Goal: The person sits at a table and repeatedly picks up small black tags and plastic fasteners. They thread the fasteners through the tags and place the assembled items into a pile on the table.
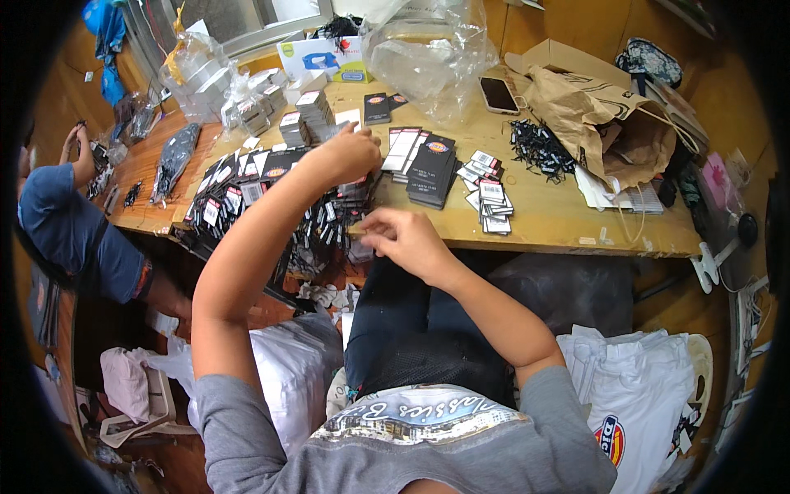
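My left hand point(347, 153) reaches over a pile of black and white hang tags point(271, 169) at the table's front left. Its fingers bend down toward the tags, and the back of the hand hides most of them. My right hand point(407, 240) is just off the table's front edge, thumb and fingers curled together. Whatever it pinches, if anything, is too small to make out. Below the left hand, strings with small black and white ends point(325, 222) hang over the edge. To the right lie a stack of black tags point(432, 169) and small white barcode tags point(491, 193).
On the wooden table point(559, 226) are a heap of black strings point(539, 150), a phone point(499, 95), a brown paper bag point(605, 115) and a clear plastic bag point(428, 62). White garments point(638, 395) are piled at my right. Another person point(78, 222) sits at the left.
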`<state>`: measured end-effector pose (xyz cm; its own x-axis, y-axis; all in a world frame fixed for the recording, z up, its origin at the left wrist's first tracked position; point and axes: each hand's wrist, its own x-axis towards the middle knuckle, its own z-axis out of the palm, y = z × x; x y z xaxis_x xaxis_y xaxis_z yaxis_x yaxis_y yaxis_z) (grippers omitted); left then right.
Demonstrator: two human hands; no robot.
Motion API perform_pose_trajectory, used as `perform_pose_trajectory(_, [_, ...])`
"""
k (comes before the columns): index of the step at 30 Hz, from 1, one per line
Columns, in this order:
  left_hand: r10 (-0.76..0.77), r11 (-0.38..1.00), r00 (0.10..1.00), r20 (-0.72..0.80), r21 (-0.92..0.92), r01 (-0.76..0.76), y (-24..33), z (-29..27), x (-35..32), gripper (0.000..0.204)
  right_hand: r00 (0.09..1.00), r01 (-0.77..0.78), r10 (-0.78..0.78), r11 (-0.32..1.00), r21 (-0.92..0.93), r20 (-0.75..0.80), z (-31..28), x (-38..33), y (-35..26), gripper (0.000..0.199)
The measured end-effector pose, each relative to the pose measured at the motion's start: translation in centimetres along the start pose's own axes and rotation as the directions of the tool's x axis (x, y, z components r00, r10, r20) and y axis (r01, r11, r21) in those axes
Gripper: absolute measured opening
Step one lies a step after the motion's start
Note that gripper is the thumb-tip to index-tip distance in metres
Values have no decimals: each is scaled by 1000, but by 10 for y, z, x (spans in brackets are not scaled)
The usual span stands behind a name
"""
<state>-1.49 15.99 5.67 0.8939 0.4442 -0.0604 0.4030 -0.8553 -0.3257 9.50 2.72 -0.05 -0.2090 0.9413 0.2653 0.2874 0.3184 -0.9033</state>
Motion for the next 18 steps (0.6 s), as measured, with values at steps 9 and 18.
perform_pose_trajectory(9, [-623, 688, 780, -47, -506, 520, -7, 42, 90, 26, 962, -263, 120, 634, -727, -244, -117, 85, 45, 46])
perform_pose_trajectory(18, [-632, 663, 774, 29, -498, 559, 19, 33, 109, 48, 927, -280, 373, 611, -741, -43, -144, 97, 60, 55])
